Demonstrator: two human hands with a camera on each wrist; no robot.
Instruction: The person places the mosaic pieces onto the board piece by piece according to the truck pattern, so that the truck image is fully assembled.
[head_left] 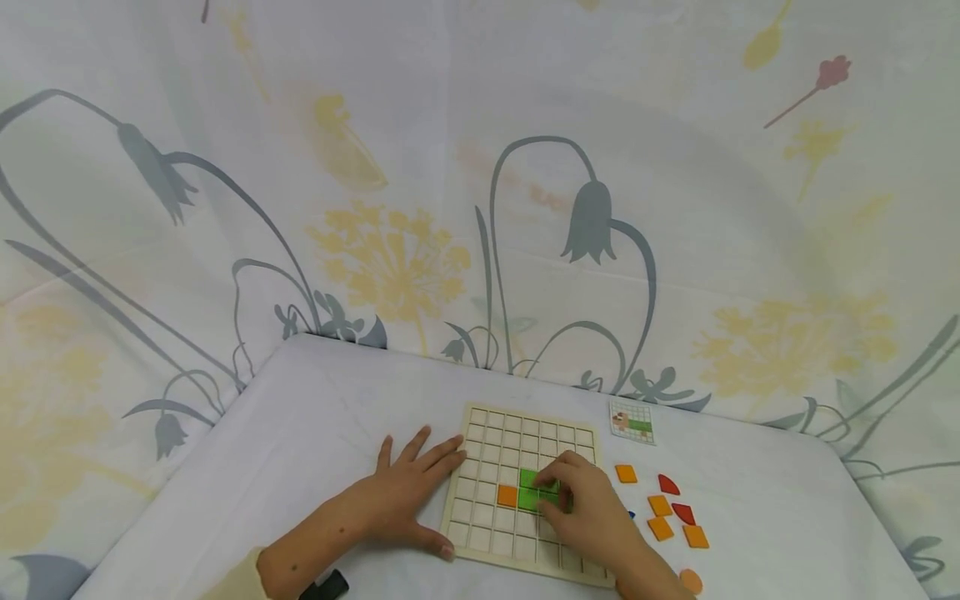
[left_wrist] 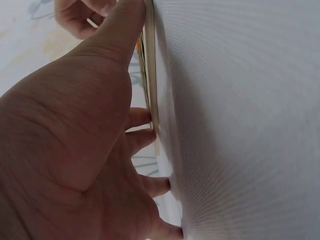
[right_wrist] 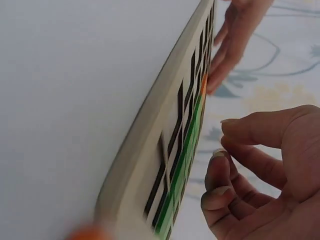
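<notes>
A pale wooden grid board (head_left: 492,542) lies on the white table. In its cells sit an orange square tile (head_left: 507,497) and several green square tiles (head_left: 528,500), partly covered by my right hand (head_left: 588,504). That hand hovers over the green tiles, thumb and fingers bent loosely; in the right wrist view the right hand (right_wrist: 270,165) shows nothing between its fingertips. My left hand (head_left: 405,496) spreads its fingers along the board's left edge, thumb at the near corner. In the left wrist view, thumb and fingertips of the left hand (left_wrist: 90,130) touch the board's side (left_wrist: 152,75).
Right of the board lie loose orange squares (head_left: 660,528), red quarter-round pieces (head_left: 669,484), an orange round piece (head_left: 690,581) and a partly hidden blue piece (head_left: 632,515). A small pattern card (head_left: 632,422) lies beyond them. A black object (head_left: 326,586) shows below my left forearm.
</notes>
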